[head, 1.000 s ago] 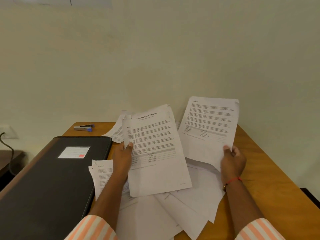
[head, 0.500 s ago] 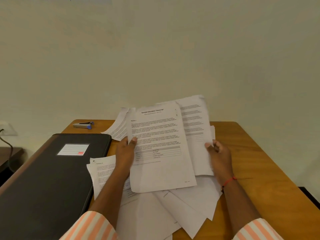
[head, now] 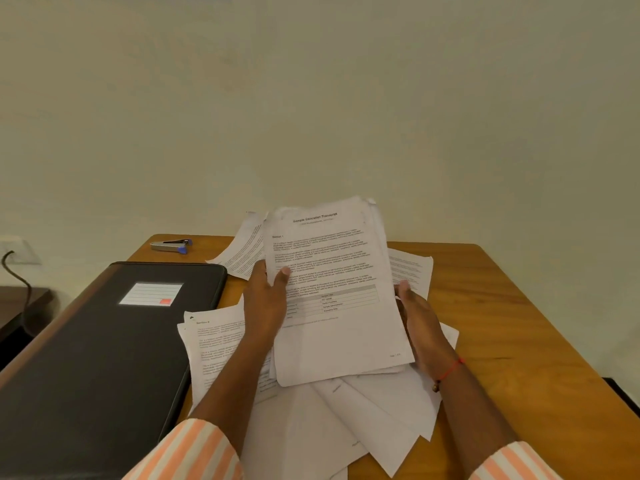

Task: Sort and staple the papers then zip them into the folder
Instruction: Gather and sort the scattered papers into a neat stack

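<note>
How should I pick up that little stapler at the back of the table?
Come down from above and pinch the stapler across its narrow middle, thumb on the near side, fingers on the far side. It lies flat, long sides facing near and far, with bare table around it.

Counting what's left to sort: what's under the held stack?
Loose white sheets overlapping on the table. The held stack hides how many lie directly beneath it.
</note>
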